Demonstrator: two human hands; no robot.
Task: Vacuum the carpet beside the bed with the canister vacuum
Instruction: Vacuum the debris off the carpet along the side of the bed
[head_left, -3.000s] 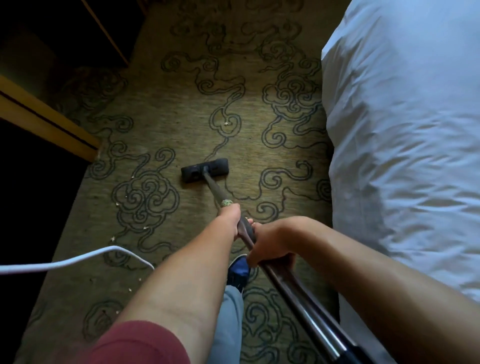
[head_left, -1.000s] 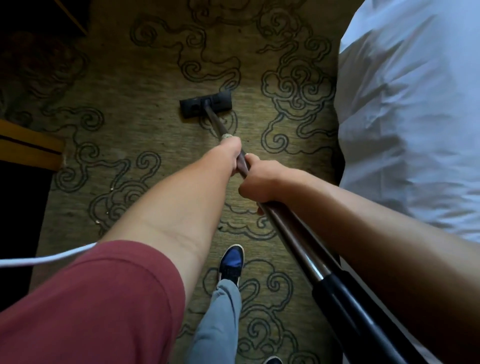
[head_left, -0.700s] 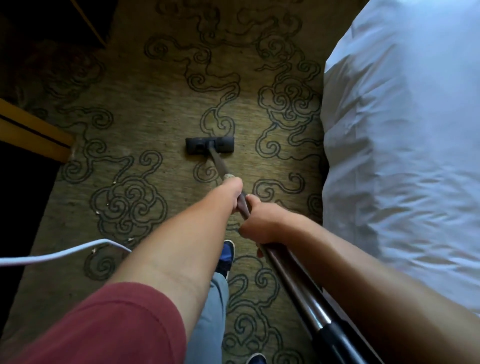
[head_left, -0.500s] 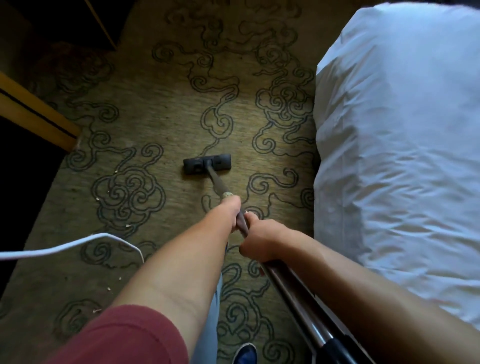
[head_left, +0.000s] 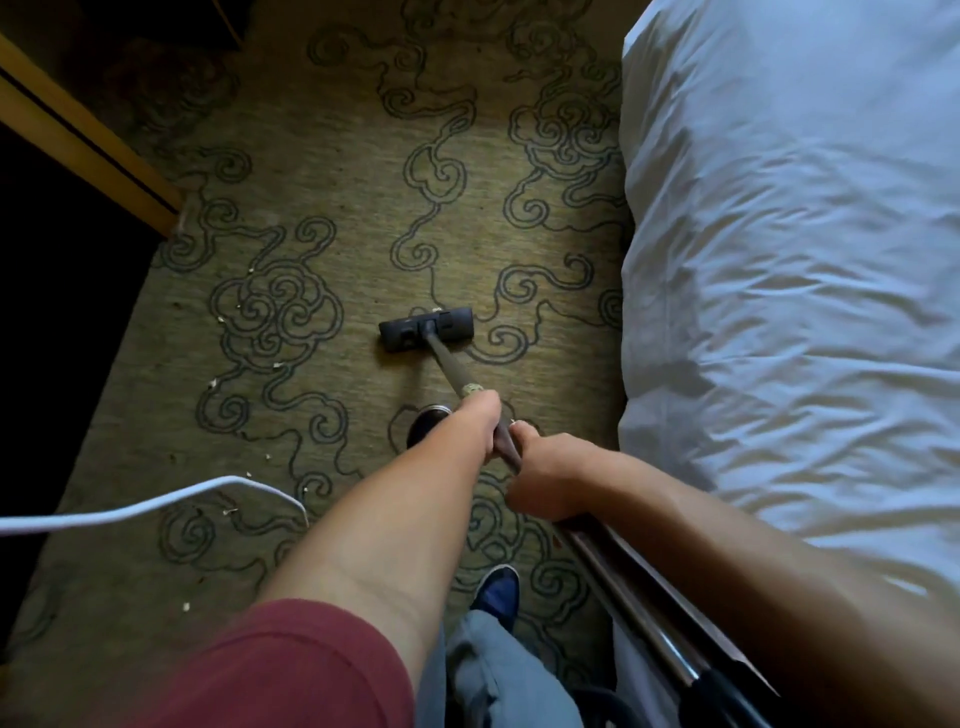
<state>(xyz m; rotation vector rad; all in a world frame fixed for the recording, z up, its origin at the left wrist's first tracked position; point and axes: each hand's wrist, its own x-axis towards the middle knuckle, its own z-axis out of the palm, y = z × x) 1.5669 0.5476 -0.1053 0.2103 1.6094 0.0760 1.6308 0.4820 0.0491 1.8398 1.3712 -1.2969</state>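
The black vacuum floor head (head_left: 427, 328) lies flat on the olive carpet (head_left: 337, 171) with dark swirl patterns, left of the bed (head_left: 789, 260). A brown metal wand (head_left: 451, 367) runs back from the head toward me. My left hand (head_left: 480, 423) is closed around the wand, further down it. My right hand (head_left: 543, 480) grips the wand just behind the left one. The wand continues to the lower right, ending in a black cuff (head_left: 727, 693). The canister itself is out of view.
A white cord (head_left: 156, 506) loops over the carpet at the left. Small pale crumbs (head_left: 213, 383) lie scattered on the left part of the carpet. Wooden furniture (head_left: 88, 140) with a dark opening stands at the left. My blue shoe (head_left: 500, 592) is on the carpet.
The floor head went forward along the carpet and has come back toward me. Both hands kept their grip on the wand. My view has shifted with the strokes.
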